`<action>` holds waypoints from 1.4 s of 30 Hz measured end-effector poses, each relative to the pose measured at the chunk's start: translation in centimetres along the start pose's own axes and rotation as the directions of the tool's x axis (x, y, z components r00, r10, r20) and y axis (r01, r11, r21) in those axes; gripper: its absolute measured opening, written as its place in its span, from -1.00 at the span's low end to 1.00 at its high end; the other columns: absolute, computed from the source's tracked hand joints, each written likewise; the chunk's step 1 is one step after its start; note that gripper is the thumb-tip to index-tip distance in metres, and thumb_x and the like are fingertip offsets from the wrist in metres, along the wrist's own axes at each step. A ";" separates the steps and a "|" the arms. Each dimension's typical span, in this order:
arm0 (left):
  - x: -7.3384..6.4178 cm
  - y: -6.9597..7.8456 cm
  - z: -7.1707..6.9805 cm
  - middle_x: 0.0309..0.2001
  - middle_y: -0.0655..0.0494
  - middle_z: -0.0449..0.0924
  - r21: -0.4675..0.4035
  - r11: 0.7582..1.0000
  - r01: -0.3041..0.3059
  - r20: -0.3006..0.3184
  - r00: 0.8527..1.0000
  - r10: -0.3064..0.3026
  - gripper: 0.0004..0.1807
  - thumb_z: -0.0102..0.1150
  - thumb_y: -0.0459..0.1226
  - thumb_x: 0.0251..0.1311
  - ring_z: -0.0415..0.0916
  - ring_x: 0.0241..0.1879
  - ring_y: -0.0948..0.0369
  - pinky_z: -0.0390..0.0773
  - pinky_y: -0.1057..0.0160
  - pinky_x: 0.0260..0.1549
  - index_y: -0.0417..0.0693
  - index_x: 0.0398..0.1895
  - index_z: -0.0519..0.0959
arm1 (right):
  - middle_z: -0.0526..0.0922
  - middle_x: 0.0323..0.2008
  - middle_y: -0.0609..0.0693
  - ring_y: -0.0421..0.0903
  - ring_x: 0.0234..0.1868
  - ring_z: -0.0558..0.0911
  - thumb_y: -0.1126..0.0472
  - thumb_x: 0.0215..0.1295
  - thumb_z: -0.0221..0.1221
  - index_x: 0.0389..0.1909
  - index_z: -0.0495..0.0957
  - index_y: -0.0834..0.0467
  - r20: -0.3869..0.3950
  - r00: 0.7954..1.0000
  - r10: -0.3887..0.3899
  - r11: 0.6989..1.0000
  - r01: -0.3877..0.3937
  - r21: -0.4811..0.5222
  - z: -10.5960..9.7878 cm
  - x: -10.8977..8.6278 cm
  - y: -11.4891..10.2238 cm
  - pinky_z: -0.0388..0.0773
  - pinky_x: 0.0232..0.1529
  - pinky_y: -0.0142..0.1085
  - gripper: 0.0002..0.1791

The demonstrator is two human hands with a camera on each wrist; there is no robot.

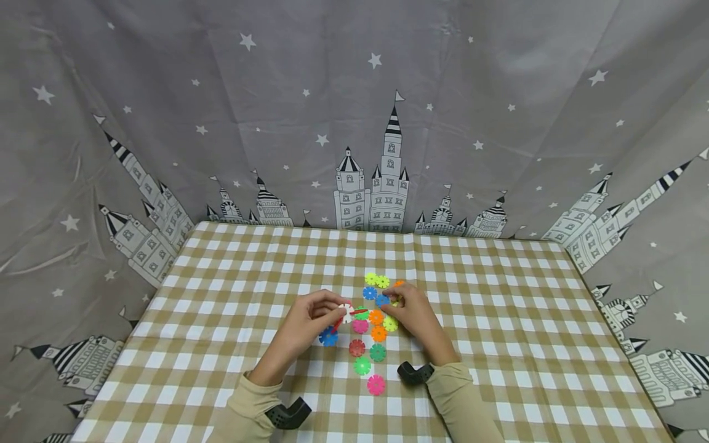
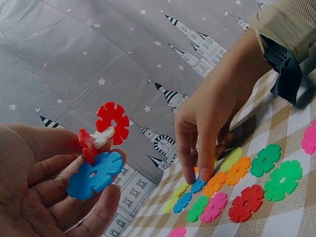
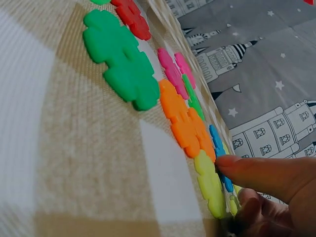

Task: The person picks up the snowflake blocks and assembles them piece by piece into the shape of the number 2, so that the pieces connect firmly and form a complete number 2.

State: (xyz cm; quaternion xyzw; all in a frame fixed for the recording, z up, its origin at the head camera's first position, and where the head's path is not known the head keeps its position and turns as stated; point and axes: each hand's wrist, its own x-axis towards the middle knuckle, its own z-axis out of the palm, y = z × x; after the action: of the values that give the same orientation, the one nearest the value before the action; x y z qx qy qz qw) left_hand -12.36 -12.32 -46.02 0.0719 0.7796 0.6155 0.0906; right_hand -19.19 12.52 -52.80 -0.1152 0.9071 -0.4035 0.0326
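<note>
Discs (image 2: 103,138) the left hand (image 1: 308,317) is pinching are risking unhooking if squeezed, the right hand (image 1: 412,309) at three o'clock pinching a blue disc (image 1: 381,300).

"What does my head view cover?"

"I look forward and down from above, far enough back to take in the checked tablecloth (image 1: 166,344) and the castle curtain (image 1: 277,74) behind it."

"And my wrist views?"

"Left is steeply tilted, close to the left hand (image 2: 37,173), facing across to the right hand (image 2: 207,121). Right skims low over the cloth, also tilted, with a green disc (image 3: 121,69) looming near."

"Any overlap?"

"I see the right hand, coloured discs (image 1: 378,334) and curtain in all three."
</note>
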 end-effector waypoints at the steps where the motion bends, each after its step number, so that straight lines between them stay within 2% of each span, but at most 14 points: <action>1: 0.0 0.0 0.0 -0.21 -0.15 0.76 0.001 1.000 0.000 -0.001 1.000 0.000 -0.69 0.29 -0.20 0.40 0.68 -0.34 0.07 0.63 0.35 -0.28 -0.25 0.03 0.67 | 0.64 -0.30 0.00 -0.18 -0.42 0.45 0.20 0.19 0.49 -0.11 0.77 0.16 0.001 1.000 0.002 1.000 -0.002 -0.001 0.0 0.0 0.0 0.43 -0.35 -0.37 -0.74; 7: -0.1 0.2 0.0 -0.20 -0.13 0.76 -0.002 1.000 0.005 -0.004 1.000 -0.005 -0.72 0.31 -0.20 0.39 0.67 -0.33 0.05 0.64 0.36 -0.27 -0.20 0.02 0.69 | 0.70 -0.22 0.01 -0.18 -0.44 0.47 0.18 0.14 0.53 -0.20 0.71 0.11 0.004 1.000 0.026 0.999 -0.026 0.044 -0.1 -0.1 0.0 0.43 -0.37 -0.38 -0.75; 12: -0.1 0.2 0.0 -0.19 -0.13 0.76 -0.001 1.000 0.009 -0.004 1.000 -0.009 -0.72 0.31 -0.20 0.39 0.67 -0.32 0.05 0.64 0.36 -0.26 -0.20 0.02 0.69 | 0.71 -0.31 -0.01 -0.21 -0.45 0.53 0.23 0.20 0.48 -0.22 0.66 0.12 0.024 1.000 0.000 0.992 -0.003 0.125 -0.1 -0.2 0.2 0.48 -0.36 -0.41 -0.79; 14: -0.1 0.2 -0.1 -0.19 -0.15 0.76 -0.002 1.000 0.007 -0.006 1.000 -0.007 -0.72 0.31 -0.20 0.39 0.67 -0.32 0.07 0.64 0.37 -0.25 -0.20 0.02 0.69 | 0.73 -0.36 0.01 -0.22 -0.48 0.56 0.26 0.24 0.45 -0.21 0.66 0.15 0.033 0.999 -0.007 0.982 0.001 0.190 -0.3 -0.4 0.2 0.51 -0.37 -0.41 -0.82; 17: 0.0 0.1 -0.1 -0.17 -0.20 0.75 -0.003 1.000 0.000 -0.008 1.000 0.000 -0.73 0.31 -0.22 0.38 0.67 -0.32 0.11 0.64 0.37 -0.24 -0.21 0.01 0.68 | 0.74 -0.40 0.09 -0.20 -0.50 0.62 0.28 0.28 0.41 -0.16 0.66 0.22 0.055 0.998 0.015 0.939 -0.033 0.343 -0.6 -0.8 0.3 0.59 -0.38 -0.41 -0.82; 20: 0.0 0.1 -0.1 -0.18 -0.24 0.74 -0.004 1.000 -0.007 -0.004 1.000 0.007 -0.73 0.31 -0.21 0.39 0.66 -0.34 0.14 0.64 0.37 -0.26 -0.21 0.01 0.68 | 0.75 -0.34 0.12 -0.16 -0.45 0.71 0.28 0.31 0.38 -0.07 0.63 0.31 0.096 0.994 0.060 0.853 -0.100 0.513 -0.9 -1.4 0.3 0.70 -0.35 -0.37 -0.74; 22: -0.1 0.1 -0.1 -0.20 -0.23 0.74 -0.003 1.000 -0.010 -0.001 1.000 0.010 -0.73 0.30 -0.21 0.39 0.65 -0.36 0.14 0.63 0.36 -0.27 -0.21 0.01 0.69 | 0.73 -0.28 0.08 -0.16 -0.37 0.74 0.26 0.33 0.37 -0.02 0.60 0.36 0.123 0.989 0.080 0.801 -0.137 0.583 -1.1 -1.9 0.3 0.74 -0.30 -0.34 -0.69; 24: -0.1 0.1 -0.1 -0.22 -0.21 0.75 -0.002 1.000 -0.010 0.002 1.000 0.010 -0.73 0.30 -0.19 0.40 0.63 -0.38 0.17 0.63 0.36 -0.28 -0.19 0.01 0.69 | 0.73 -0.27 0.04 -0.16 -0.33 0.77 0.27 0.34 0.36 0.00 0.57 0.40 0.141 0.986 0.088 0.766 -0.158 0.623 -1.5 -2.4 0.1 0.76 -0.27 -0.30 -0.66; 30: -0.2 0.3 0.0 -0.21 -0.12 0.76 -0.003 1.000 0.002 -0.007 1.000 -0.002 -0.70 0.30 -0.17 0.39 0.67 -0.33 0.10 0.63 0.36 -0.26 -0.22 0.02 0.69 | 0.76 -0.32 -0.06 -0.09 -0.30 0.78 0.27 0.32 0.37 -0.01 0.57 0.37 0.153 0.981 0.123 0.720 -0.194 0.667 -2.2 -3.6 -1.5 0.79 -0.19 -0.15 -0.67; 34: -0.3 0.5 0.1 -0.18 -0.09 0.77 0.000 1.000 0.007 -0.018 1.000 -0.007 -0.69 0.31 -0.17 0.39 0.70 -0.25 0.00 0.65 0.37 -0.21 -0.21 0.02 0.69 | 0.80 -0.34 -0.10 -0.06 -0.26 0.79 0.25 0.32 0.38 0.00 0.58 0.34 0.132 0.985 0.112 0.699 -0.172 0.694 -2.5 -4.3 -2.8 0.78 -0.15 -0.15 -0.66; 38: -0.4 0.6 0.2 -0.17 -0.11 0.77 0.001 1.000 -0.003 -0.025 1.000 0.003 -0.71 0.32 -0.20 0.38 0.71 -0.25 0.11 0.66 0.39 -0.19 -0.22 0.01 0.69 | 0.81 -0.37 -0.14 -0.10 -0.28 0.80 0.28 0.34 0.35 0.00 0.53 0.43 0.106 0.992 0.063 0.685 -0.121 0.719 -2.4 -4.7 -3.9 0.78 -0.15 -0.18 -0.64; 42: -0.4 0.7 0.2 -0.17 -0.11 0.77 0.002 1.000 -0.012 -0.024 1.000 0.012 -0.71 0.32 -0.22 0.38 0.70 -0.27 0.18 0.66 0.40 -0.19 -0.23 0.02 0.68 | 0.80 -0.39 -0.14 -0.15 -0.29 0.80 0.30 0.35 0.34 0.02 0.45 0.53 0.093 0.994 0.049 0.664 -0.102 0.741 -2.2 -4.9 -4.4 0.78 -0.16 -0.22 -0.58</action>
State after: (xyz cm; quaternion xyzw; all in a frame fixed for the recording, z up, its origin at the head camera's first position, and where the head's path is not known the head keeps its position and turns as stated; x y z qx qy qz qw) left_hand -11.93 -12.07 -45.38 0.0692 0.7808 0.6161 0.0777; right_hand -13.93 12.41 -48.20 -0.0670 0.6659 -0.7328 0.1230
